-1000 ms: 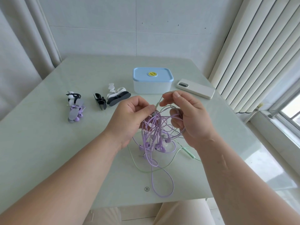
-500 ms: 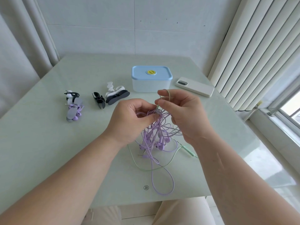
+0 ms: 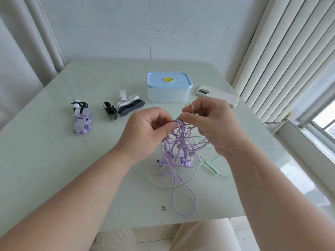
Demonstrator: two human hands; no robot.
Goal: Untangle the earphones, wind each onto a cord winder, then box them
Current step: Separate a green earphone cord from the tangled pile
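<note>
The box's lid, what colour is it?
The lid is light blue, with a round yellow sticker at its centre, seen in the head view.

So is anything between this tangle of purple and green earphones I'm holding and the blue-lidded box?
Nothing lies on the pale green table between the tangled purple and green earphones and the translucent plastic box behind them, but its light blue lid is on, closing the way in.

One wide-angle view from the person's head, facing forward and down over the table [image 3: 54, 169], left hand [image 3: 145, 134] and right hand [image 3: 215, 127] close at centre pinching the earphones [image 3: 179, 147], wall [image 3: 181, 33] across the top, lap [image 3: 199, 236] at bottom.
</note>
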